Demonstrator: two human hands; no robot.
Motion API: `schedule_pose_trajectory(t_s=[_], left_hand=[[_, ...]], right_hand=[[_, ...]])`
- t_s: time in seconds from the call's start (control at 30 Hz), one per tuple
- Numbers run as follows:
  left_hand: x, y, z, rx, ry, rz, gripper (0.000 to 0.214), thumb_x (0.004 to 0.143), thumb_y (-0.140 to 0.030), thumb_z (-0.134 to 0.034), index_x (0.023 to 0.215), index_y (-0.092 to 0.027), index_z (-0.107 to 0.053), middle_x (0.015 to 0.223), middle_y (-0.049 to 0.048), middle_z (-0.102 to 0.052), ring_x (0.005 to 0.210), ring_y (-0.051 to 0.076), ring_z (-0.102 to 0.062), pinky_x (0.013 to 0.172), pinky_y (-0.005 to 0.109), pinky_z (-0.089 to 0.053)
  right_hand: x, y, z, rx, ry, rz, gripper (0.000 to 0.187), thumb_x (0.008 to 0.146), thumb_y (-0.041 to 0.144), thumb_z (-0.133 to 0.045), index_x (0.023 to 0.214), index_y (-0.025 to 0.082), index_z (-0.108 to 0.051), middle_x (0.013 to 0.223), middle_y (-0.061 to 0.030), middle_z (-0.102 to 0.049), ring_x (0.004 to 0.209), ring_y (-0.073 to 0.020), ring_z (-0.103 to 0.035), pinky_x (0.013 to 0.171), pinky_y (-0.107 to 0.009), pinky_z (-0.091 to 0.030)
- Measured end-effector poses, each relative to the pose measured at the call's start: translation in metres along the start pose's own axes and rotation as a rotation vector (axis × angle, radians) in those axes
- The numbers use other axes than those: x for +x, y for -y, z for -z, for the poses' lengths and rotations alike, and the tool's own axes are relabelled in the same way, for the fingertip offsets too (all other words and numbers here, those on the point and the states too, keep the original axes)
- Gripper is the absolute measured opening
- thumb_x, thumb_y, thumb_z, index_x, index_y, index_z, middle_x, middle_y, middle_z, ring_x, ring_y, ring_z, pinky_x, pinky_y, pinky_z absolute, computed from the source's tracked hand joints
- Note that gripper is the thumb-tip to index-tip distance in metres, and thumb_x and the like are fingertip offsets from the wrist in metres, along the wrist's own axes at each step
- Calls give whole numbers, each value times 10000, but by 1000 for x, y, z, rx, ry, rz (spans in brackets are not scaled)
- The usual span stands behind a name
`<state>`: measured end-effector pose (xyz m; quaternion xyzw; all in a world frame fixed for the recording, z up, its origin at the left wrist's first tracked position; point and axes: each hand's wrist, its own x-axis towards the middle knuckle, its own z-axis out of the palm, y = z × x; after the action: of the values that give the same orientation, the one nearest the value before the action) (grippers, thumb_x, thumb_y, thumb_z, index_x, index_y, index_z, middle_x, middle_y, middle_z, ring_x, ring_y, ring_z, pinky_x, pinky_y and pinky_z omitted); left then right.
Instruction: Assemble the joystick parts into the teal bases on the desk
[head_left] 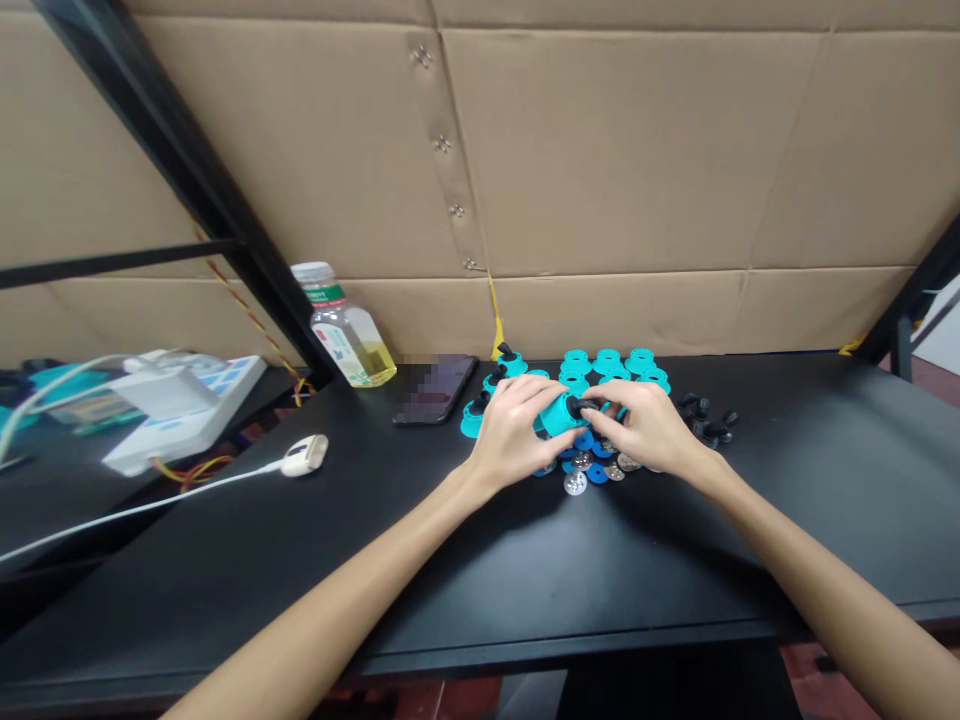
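My left hand point(516, 432) is closed around a turquoise plastic cup-shaped part point(556, 415), tilted with its narrow end toward the right. At that end sits a black knob point(579, 407), pinched between the fingertips of my right hand point(637, 428). Below my hands lie several blue discs point(598, 472) and silver metal discs point(575, 484). Behind them stand turquoise parts point(607, 360) in rows. To the left are a few turquoise parts with black knobs point(472, 420), partly hidden by my left hand. Loose black knobs point(709, 420) form a pile right of my right hand.
A bottle of yellow liquid point(349, 340) and a dark phone point(435, 390) are at the back left of the black table point(525, 590). A white cable with a pale plug point(304, 456) crosses the left side near a power strip point(180, 415). Cardboard point(637, 160) walls the back.
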<state>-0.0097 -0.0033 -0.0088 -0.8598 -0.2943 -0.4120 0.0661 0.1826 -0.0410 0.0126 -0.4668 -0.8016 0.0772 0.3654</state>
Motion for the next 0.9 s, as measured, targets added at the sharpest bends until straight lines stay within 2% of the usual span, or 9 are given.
schedule_pose_trajectory(t_s=[0.17, 0.37, 0.53, 0.7, 0.83, 0.9], left_hand=[[0, -1, -2, 12, 26, -17, 361, 751, -414, -707, 1017, -176, -658, 1002, 79, -713, 968, 254, -637, 868, 422, -448], [-1, -4, -3, 8, 57, -41, 362, 760, -405, -709, 1029, -170, -646, 995, 75, -706, 952, 244, -627, 857, 409, -439], [-1, -9, -3, 7, 68, -48, 351, 779, -407, -691, 1030, -167, -643, 999, 76, -703, 975, 250, -613, 879, 421, -429], [0, -10, -4, 13, 52, -36, 336, 769, -389, -698, 1017, -168, -650, 985, 74, -703, 967, 252, -610, 870, 423, -436], [-1, -7, -5, 46, 21, -23, 327, 760, -334, -697, 1039, -168, -657, 998, 83, -702, 980, 267, -601, 867, 438, -441], [-1, -7, -5, 59, 14, -19, 327, 758, -320, -694, 1049, -174, -661, 1004, 86, -699, 987, 274, -595, 860, 445, -445]], right_hand=[[2, -8, 5, 43, 45, 24, 201, 806, 137, -593, 973, 180, -696, 904, -48, -693, 719, -143, -607, 625, -257, -445], [4, -11, 6, 88, 17, 75, 299, 711, -12, -540, 861, 189, -703, 931, -39, -674, 835, -158, -609, 676, -260, -455], [3, -9, 4, 83, -17, 119, 338, 723, -37, -466, 804, 185, -708, 906, -42, -646, 800, -145, -593, 679, -260, -449], [1, -9, 3, -19, -31, 113, 322, 731, -6, -466, 838, 194, -695, 1060, -57, -614, 802, -144, -588, 695, -277, -443], [3, -7, 3, 93, -23, 72, 341, 728, -17, -430, 877, 181, -663, 967, -45, -657, 835, -151, -602, 711, -265, -452], [4, -7, 4, 134, -55, 22, 333, 726, -11, -430, 890, 171, -655, 940, -42, -671, 772, -140, -608, 688, -259, -455]])
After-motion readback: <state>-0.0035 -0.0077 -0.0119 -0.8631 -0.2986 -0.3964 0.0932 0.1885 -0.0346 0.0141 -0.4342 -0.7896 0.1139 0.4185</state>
